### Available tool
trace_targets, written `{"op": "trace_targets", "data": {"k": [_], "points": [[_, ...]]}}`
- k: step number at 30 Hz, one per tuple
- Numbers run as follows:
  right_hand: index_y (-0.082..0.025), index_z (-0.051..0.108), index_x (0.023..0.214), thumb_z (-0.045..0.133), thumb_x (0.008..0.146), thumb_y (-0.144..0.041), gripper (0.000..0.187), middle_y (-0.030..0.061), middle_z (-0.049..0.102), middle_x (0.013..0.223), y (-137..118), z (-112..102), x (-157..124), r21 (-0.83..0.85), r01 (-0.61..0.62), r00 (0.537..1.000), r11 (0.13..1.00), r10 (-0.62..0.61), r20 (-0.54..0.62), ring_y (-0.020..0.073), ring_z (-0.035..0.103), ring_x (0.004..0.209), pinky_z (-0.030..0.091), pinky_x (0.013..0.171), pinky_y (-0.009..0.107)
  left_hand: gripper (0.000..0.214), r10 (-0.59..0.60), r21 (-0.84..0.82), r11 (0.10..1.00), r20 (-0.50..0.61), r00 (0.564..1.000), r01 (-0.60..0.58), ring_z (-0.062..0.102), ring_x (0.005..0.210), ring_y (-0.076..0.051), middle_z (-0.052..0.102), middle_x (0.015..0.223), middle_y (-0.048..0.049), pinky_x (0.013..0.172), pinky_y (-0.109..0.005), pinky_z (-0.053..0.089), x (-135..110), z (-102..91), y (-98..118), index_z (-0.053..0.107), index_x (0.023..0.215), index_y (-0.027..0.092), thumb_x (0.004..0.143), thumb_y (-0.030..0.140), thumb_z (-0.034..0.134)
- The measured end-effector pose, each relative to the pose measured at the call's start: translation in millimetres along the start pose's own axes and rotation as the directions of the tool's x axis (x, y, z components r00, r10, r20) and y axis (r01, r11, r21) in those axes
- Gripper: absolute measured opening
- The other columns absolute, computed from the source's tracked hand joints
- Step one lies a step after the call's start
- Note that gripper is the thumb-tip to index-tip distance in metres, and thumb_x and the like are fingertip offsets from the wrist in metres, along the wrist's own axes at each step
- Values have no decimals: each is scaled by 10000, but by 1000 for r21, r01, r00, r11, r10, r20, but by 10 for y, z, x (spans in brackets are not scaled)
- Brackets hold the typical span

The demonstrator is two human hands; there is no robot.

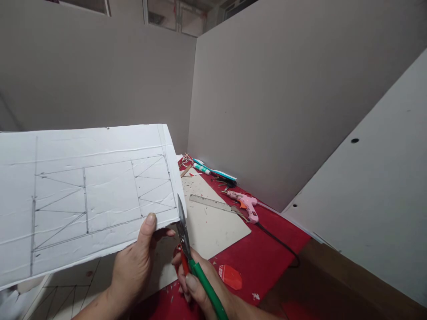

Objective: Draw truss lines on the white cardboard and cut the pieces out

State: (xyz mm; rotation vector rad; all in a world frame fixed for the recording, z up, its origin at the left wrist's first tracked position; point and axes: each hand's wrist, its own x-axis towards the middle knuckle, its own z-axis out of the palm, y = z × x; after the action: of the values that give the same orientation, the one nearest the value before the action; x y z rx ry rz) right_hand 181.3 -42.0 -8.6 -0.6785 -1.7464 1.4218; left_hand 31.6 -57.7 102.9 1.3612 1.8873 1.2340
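My left hand (133, 262) pinches the lower right edge of a large white sheet (86, 195) with pencilled lines on it, thumb on top, and holds it up off the table. My right hand (200, 284) is closed round the red and green handles of a pair of scissors (187, 246). The scissor blades point up at the sheet's right edge, just beside my left thumb.
A red table cover (267, 253) carries a beige board (213, 222), a metal ruler (210, 203), a pink glue gun (247, 205) with a black cord, a glue stick (201, 168) and scraps. Grey partition walls (283, 98) stand behind and to the right. Another lined sheet (70, 298) lies under my left arm.
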Motion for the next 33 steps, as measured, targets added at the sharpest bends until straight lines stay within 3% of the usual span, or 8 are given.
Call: {"op": "trace_targets", "data": {"k": [3, 7, 12, 16, 22, 28, 33], "points": [[-182, 492, 1129, 397, 951, -686, 542, -36, 432, 690, -2, 1, -7, 13, 24, 1000, 1000, -25, 14, 119, 414, 566, 434, 571, 271, 438, -37, -10, 999, 8, 999, 37, 762, 868, -239, 796, 799, -15, 891, -319, 532, 7, -9, 23, 774, 758, 294, 941, 437, 403], [-183, 485, 1104, 392, 962, -674, 519, -29, 445, 700, -68, 3, -17, 13, 19, 1000, 1000, -19, 0, 123, 435, 582, 451, 586, 278, 534, -191, -71, 979, 32, 981, 193, 755, 830, -261, 781, 727, -22, 879, -340, 534, 22, -18, 83, 764, 681, 288, 939, 560, 384], [-183, 481, 1120, 372, 990, -638, 486, -13, 477, 721, -126, 8, -40, -8, 7, 1000, 1000, -7, 6, 133, 467, 603, 465, 605, 292, 562, -200, -111, 973, 37, 979, 203, 745, 858, -261, 786, 753, -23, 876, -312, 525, 17, -13, 129, 756, 673, 279, 937, 597, 375], [-182, 482, 1100, 369, 988, -649, 493, -31, 445, 692, -104, 31, -42, 23, -17, 1000, 1000, 18, -24, 124, 445, 572, 470, 609, 294, 589, -292, -85, 952, 32, 956, 294, 735, 916, -280, 793, 790, -35, 840, -313, 515, 12, -7, 129, 785, 717, 272, 933, 634, 373], [-184, 467, 1088, 365, 996, -637, 473, -41, 440, 682, -98, 26, -51, 56, -22, 1000, 998, 22, -9, 113, 441, 545, 473, 598, 289, 610, -279, -113, 954, 20, 960, 279, 730, 896, -283, 786, 758, -21, 896, -341, 497, 19, 0, 136, 770, 645, 293, 926, 661, 372], [-171, 485, 1103, 370, 976, -681, 538, -49, 439, 673, -85, 36, -52, 53, -57, 998, 997, 57, -7, 98, 436, 512, 458, 563, 278, 551, -343, -130, 930, 23, 939, 343, 733, 812, -274, 789, 750, -17, 789, -335, 531, 20, -5, 146, 788, 682, 270, 912, 618, 427], [-169, 497, 1074, 385, 957, -708, 563, -59, 449, 638, -38, 49, -32, 77, -73, 997, 994, 74, -11, 84, 431, 475, 469, 540, 265, 518, -265, -137, 954, 43, 963, 268, 743, 848, -259, 793, 771, -10, 821, -322, 537, 19, -13, 157, 781, 696, 274, 940, 532, 404]]}}
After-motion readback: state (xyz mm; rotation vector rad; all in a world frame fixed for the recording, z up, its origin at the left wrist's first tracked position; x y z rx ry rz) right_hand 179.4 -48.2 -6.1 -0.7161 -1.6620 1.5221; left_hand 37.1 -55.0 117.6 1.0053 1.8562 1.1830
